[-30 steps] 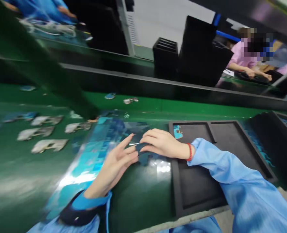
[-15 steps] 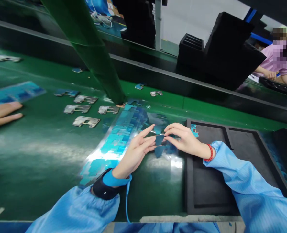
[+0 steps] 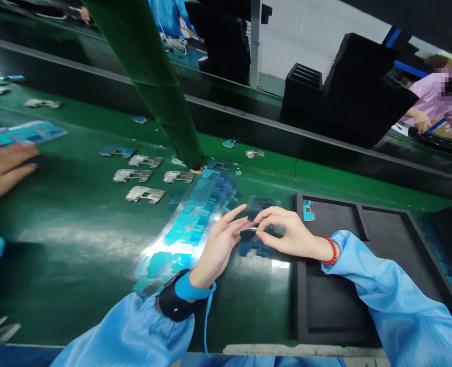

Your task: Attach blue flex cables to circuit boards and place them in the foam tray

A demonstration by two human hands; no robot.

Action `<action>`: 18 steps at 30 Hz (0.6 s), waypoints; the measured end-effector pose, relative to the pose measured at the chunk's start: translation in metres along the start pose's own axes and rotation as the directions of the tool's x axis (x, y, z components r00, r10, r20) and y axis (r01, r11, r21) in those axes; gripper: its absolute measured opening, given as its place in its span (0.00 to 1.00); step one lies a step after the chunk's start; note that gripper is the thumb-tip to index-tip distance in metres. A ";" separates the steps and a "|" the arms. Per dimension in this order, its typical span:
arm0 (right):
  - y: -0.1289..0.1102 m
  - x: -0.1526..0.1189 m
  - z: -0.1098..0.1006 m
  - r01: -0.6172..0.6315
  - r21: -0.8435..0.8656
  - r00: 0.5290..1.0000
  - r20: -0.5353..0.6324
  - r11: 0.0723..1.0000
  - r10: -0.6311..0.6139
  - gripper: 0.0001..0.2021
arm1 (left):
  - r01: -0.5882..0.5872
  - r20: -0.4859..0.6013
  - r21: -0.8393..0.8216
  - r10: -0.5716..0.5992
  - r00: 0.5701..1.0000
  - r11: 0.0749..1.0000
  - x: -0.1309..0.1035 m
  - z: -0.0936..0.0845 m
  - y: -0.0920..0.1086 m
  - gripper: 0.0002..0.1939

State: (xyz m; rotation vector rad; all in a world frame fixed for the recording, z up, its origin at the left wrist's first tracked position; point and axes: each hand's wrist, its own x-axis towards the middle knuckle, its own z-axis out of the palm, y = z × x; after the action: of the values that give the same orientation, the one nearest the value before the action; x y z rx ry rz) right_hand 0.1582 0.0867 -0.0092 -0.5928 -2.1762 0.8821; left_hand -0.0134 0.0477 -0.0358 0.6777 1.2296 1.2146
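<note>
Between my two hands, just above the green bench, is a small thin circuit board, seen nearly edge-on and partly covered by fingers. The thumb and fingers of my right hand pinch its right end. My left hand holds its left end, the index finger stretched out above it. Below lies a clear sheet with dark sticker shapes. Left of that, a long sheet of blue stickers is spread on the bench. A blue circuit board rests in the upper left compartment of the black foam tray.
Several metal-shielded boards lie to the left. A green-wrapped post slants down behind the sticker sheet. A co-worker's hand is at the far left beside another blue sheet. Stacked black trays stand beyond the bench's back rail.
The circuit board has tilted from showing its face to nearly edge-on. My right fingers have come closer to my left ones. The view has shifted slightly, and the co-worker's hand has moved.
</note>
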 end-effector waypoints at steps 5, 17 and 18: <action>-0.012 0.007 -0.013 -0.228 0.275 0.970 -0.023 0.934 0.243 0.04 | -0.082 0.009 0.208 0.081 0.997 0.975 0.004 -0.006 -0.006 0.40; -0.016 0.013 -0.028 -0.296 0.328 0.951 0.009 0.897 0.310 0.08 | -0.296 -0.013 0.455 0.339 0.941 0.840 -0.048 0.013 0.046 0.09; -0.020 0.013 -0.032 -0.295 0.332 0.950 0.000 0.896 0.312 0.08 | -0.300 -0.026 0.450 0.347 0.937 0.841 -0.048 0.014 0.050 0.09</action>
State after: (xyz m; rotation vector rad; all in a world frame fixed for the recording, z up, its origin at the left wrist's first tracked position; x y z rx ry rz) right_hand 0.1706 0.0952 0.0280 -0.7890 -1.8566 1.3484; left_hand -0.0105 0.0198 0.0287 1.2111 1.5456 1.2671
